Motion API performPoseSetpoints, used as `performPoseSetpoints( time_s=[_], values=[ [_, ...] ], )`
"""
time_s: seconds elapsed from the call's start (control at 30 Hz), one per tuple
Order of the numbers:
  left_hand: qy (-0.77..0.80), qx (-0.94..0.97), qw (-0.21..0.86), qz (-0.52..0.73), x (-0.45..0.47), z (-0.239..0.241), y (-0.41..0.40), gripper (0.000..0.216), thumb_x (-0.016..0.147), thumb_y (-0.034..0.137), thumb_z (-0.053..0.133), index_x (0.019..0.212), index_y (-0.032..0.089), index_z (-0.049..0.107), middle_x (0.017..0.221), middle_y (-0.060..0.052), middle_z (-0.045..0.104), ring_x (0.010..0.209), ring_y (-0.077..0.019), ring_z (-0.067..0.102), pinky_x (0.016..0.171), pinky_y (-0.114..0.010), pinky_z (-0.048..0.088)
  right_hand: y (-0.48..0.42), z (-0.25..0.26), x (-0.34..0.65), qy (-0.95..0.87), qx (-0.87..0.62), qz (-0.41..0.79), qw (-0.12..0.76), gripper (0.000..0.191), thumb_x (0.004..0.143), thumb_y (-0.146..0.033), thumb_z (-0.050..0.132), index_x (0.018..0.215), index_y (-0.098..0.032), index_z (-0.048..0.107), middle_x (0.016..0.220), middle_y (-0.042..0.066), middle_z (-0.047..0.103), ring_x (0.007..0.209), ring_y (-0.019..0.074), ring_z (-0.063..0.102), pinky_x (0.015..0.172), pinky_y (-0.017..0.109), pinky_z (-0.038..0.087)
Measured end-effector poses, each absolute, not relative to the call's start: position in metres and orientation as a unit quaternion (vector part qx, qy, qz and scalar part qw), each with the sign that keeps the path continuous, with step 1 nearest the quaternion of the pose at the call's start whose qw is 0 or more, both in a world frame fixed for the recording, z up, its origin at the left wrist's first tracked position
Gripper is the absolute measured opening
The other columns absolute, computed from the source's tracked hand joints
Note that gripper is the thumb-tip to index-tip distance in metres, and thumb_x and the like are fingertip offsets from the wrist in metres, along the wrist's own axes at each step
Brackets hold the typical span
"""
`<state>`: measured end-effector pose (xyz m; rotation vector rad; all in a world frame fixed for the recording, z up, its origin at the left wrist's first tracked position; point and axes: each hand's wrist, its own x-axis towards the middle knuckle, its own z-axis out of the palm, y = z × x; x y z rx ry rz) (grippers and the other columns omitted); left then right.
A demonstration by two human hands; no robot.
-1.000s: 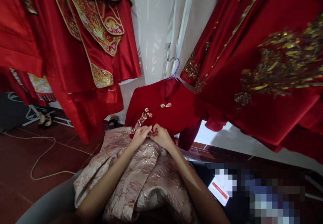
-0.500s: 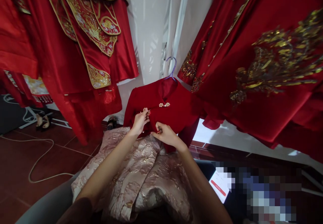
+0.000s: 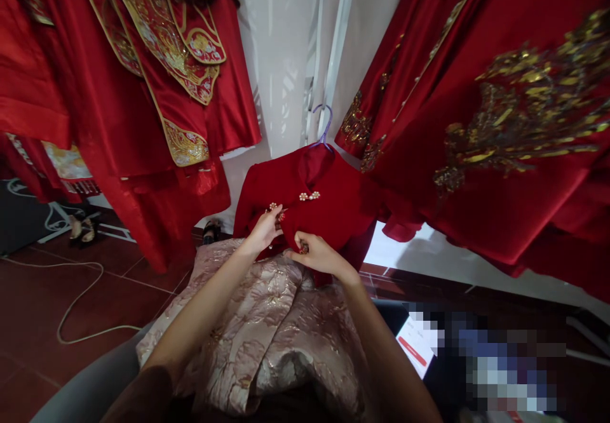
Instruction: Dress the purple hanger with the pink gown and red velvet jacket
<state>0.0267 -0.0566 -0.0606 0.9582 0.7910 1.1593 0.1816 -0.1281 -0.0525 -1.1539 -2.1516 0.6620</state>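
A small red jacket point(image 3: 328, 210) on a purple hanger point(image 3: 324, 124) lies in front of me, with a pearl clasp point(image 3: 309, 196) near its collar. My left hand point(image 3: 264, 231) pinches the jacket's front flap at a second pearl clasp point(image 3: 274, 208). My right hand point(image 3: 318, 255) is closed on the jacket's front just below, with a small ornament between thumb and fingers. Under both forearms lies a pale pink brocade skirt point(image 3: 267, 334), spread over my lap.
Red gowns with gold embroidery hang to the left point(image 3: 157, 80) and right point(image 3: 500, 112). A white wall point(image 3: 286, 61) stands behind. A white cable point(image 3: 76, 302) trails over the dark red floor at left, near a pair of shoes point(image 3: 79, 229).
My left hand rose from the lower front up to the clasp with the tassel, which is now covered. My right hand stayed low on the jacket front. The view shifted slightly.
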Motion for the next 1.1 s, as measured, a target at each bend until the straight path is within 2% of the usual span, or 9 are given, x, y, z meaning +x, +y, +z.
performPoseSetpoints(
  time_s=[0.07,0.2,0.33,0.47,0.57,0.67,0.8,0.9,1.1],
  values=[
    [0.349,0.478,0.638,0.492,0.029,-0.055,-0.052,0.037,0.075,0.046,0.061,0.095,0.016,0.069,0.092,-0.008,0.070,0.077,-0.0159,0.063,0.070,-0.027,0.049,-0.130,-0.050,0.184,-0.820,-0.427,0.259,0.279,0.023,0.070,-0.029,0.060,0.065,-0.020,0.039,0.061,-0.005,0.045,0.056,0.0090,0.039,0.054,0.022,0.030],
    [0.361,0.618,0.487,0.501,0.041,-0.047,-0.043,0.026,0.073,0.038,0.064,0.087,0.018,0.071,0.099,-0.006,0.070,0.091,-0.0183,0.062,0.084,-0.029,0.045,-0.130,-0.050,0.186,-0.826,-0.418,0.260,0.273,0.022,0.069,-0.028,0.060,0.065,-0.020,0.040,0.061,-0.005,0.045,0.055,0.0087,0.038,0.053,0.023,0.028],
    [0.358,0.700,0.383,0.484,0.058,-0.043,-0.042,0.028,0.075,0.043,0.062,0.080,0.017,0.070,0.086,-0.006,0.071,0.082,-0.0203,0.062,0.083,-0.032,0.045,-0.130,-0.052,0.182,-0.820,-0.429,0.257,0.278,0.024,0.070,-0.030,0.060,0.065,-0.020,0.039,0.058,-0.005,0.043,0.054,0.0085,0.036,0.051,0.023,0.027],
    [0.358,0.701,0.332,0.519,0.071,-0.042,-0.035,0.028,0.081,0.039,0.055,0.080,0.016,0.070,0.087,-0.007,0.071,0.080,-0.0209,0.063,0.081,-0.033,0.046,-0.129,-0.053,0.182,-0.823,-0.426,0.250,0.280,0.024,0.069,-0.030,0.060,0.064,-0.020,0.038,0.058,-0.006,0.042,0.054,0.0085,0.036,0.051,0.023,0.027],
    [0.360,0.679,0.338,0.544,0.078,-0.044,-0.024,0.018,0.078,0.026,0.058,0.086,0.015,0.070,0.094,-0.009,0.071,0.083,-0.0201,0.064,0.082,-0.033,0.047,-0.128,-0.053,0.185,-0.825,-0.419,0.256,0.280,0.024,0.069,-0.030,0.060,0.065,-0.020,0.039,0.060,-0.005,0.043,0.055,0.0085,0.037,0.052,0.023,0.028],
    [0.358,0.687,0.350,0.527,0.083,-0.045,-0.018,0.022,0.075,0.018,0.059,0.095,0.013,0.069,0.091,-0.010,0.071,0.081,-0.0191,0.065,0.081,-0.033,0.048,-0.127,-0.053,0.188,-0.825,-0.421,0.258,0.273,0.027,0.070,-0.032,0.061,0.064,-0.020,0.038,0.059,-0.006,0.042,0.055,0.0086,0.035,0.051,0.023,0.027],
    [0.338,0.700,0.341,0.529,0.086,-0.041,-0.024,0.024,0.081,0.031,0.056,0.090,0.014,0.070,0.092,-0.008,0.071,0.086,-0.0203,0.063,0.084,-0.033,0.046,-0.128,-0.053,0.189,-0.828,-0.422,0.268,0.253,0.027,0.070,-0.033,0.062,0.065,-0.020,0.038,0.058,-0.006,0.041,0.054,0.0085,0.034,0.050,0.023,0.026],
    [0.345,0.634,0.395,0.568,0.088,-0.036,-0.032,0.032,0.080,0.042,0.056,0.082,0.014,0.071,0.088,-0.006,0.071,0.086,-0.0206,0.063,0.081,-0.033,0.047,-0.128,-0.053,0.189,-0.830,-0.417,0.267,0.258,0.025,0.070,-0.031,0.062,0.065,-0.020,0.039,0.060,-0.005,0.043,0.055,0.0086,0.036,0.051,0.023,0.027],
    [0.344,0.516,0.500,0.605,0.098,-0.033,-0.033,0.025,0.079,0.034,0.061,0.092,0.013,0.068,0.088,-0.007,0.071,0.093,-0.0216,0.061,0.086,-0.038,0.047,-0.127,-0.054,0.190,-0.826,-0.421,0.274,0.255,0.027,0.070,-0.033,0.062,0.065,-0.020,0.039,0.059,-0.006,0.042,0.054,0.0084,0.036,0.051,0.023,0.027]
  ],
)
